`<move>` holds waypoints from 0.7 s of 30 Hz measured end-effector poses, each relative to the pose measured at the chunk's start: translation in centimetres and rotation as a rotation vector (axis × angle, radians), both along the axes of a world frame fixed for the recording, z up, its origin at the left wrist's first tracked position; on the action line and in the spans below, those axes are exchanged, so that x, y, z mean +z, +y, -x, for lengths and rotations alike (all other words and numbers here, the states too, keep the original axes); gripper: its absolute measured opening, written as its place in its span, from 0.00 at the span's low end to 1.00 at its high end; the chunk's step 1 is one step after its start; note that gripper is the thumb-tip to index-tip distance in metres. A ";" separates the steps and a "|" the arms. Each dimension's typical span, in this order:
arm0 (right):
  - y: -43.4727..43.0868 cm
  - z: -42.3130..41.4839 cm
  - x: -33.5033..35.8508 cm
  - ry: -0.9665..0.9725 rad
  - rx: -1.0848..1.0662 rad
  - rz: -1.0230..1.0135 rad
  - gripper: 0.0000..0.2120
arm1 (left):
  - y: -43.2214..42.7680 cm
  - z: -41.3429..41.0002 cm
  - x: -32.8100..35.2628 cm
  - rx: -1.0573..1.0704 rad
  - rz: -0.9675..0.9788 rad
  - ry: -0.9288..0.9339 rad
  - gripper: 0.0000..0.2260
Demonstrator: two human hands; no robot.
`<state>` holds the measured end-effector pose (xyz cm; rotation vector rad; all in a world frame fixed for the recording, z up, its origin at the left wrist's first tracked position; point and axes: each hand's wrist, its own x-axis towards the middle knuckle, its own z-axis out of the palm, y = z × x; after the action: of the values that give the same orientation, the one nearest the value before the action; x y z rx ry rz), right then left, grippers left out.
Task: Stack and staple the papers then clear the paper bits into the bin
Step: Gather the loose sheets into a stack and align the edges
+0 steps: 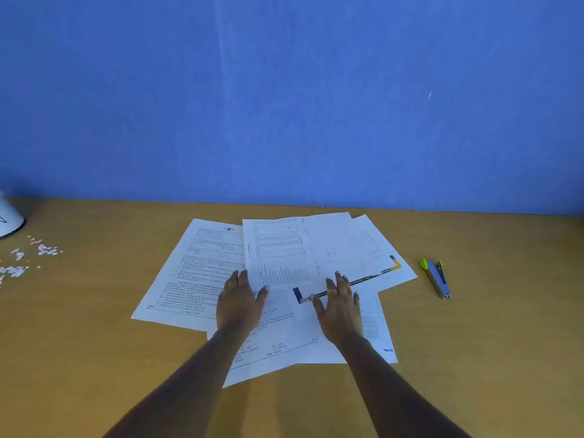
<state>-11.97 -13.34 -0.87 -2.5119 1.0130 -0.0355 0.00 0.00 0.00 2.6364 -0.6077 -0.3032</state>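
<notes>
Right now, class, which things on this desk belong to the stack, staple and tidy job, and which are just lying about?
Belong to the job:
loose papers
stapler
paper bits
left hand
right hand

Just lying about:
white object at the desk's left edge, possibly the bin; cannot tell

White papers (pixel 284 279) with black print sit mid-frame on the tan wooden desk (pixel 79 343); one carries a blue, green and yellow band. The stapler (pixel 437 277) at right is grey with lime-green tips. White paper bits (pixel 31 257) speckle the left edge, under a plain blue wall (pixel 284 90).
</notes>
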 end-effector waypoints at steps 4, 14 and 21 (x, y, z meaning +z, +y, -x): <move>-3.1 -0.9 0.4 -0.147 -0.137 -0.102 0.18 | -0.9 -2.3 1.0 0.157 0.143 0.108 0.26; -12.8 -0.1 0.9 -0.136 -0.387 -0.087 0.17 | 0.7 -8.8 0.4 0.317 0.102 0.046 0.16; -16.4 -0.3 0.6 0.055 -0.408 -0.101 0.23 | 2.5 -12.0 0.0 0.405 -0.042 0.043 0.25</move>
<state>-11.62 -29.71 -0.30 -2.1894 1.4956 -0.0353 11.98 2.47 -0.03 2.7059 -0.0455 -0.2485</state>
